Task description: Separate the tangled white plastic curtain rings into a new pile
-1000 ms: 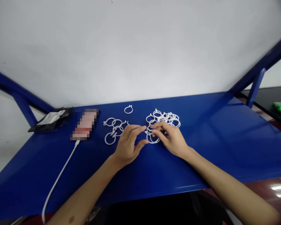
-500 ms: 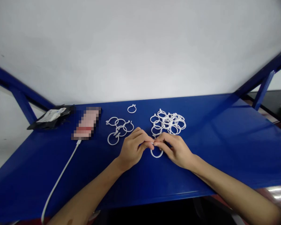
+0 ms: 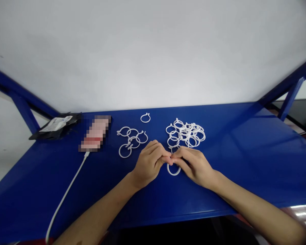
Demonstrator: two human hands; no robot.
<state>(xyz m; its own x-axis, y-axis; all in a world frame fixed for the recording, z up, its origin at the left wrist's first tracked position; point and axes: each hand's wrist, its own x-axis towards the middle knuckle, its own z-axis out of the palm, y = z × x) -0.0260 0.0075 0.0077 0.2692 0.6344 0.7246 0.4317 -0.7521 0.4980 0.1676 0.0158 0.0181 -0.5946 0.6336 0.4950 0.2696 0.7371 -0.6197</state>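
Between my hands, low over the blue table point(image 3: 153, 200), is a white plastic ring point(image 3: 173, 174); its top, where the ends meet, is hidden behind my fingertips. My left hand point(image 3: 151, 162) pinches it from the left with thumb and forefinger. From the other side my right hand point(image 3: 196, 165) pinches it too, so the fingertips of both hands touch. Just beyond my right hand lies a pile of similar white rings point(image 3: 186, 133), overlapping one another. A smaller group of rings point(image 3: 134, 137) lies beyond my left hand, and one single ring point(image 3: 145, 118) sits farther back.
On the left lies a phone-like object point(image 3: 95, 133), blurred out, with a white cable point(image 3: 66, 192) running to the front edge. A black plastic package point(image 3: 56, 126) with a white label is at the far left. Blue frame posts point(image 3: 290, 97) and a pale wall point(image 3: 153, 58) bound the table.
Both hands and the held ring have shifted very slightly right and down in view, partly with the camera. The pinch stays the same, and the loose rings lie as before.
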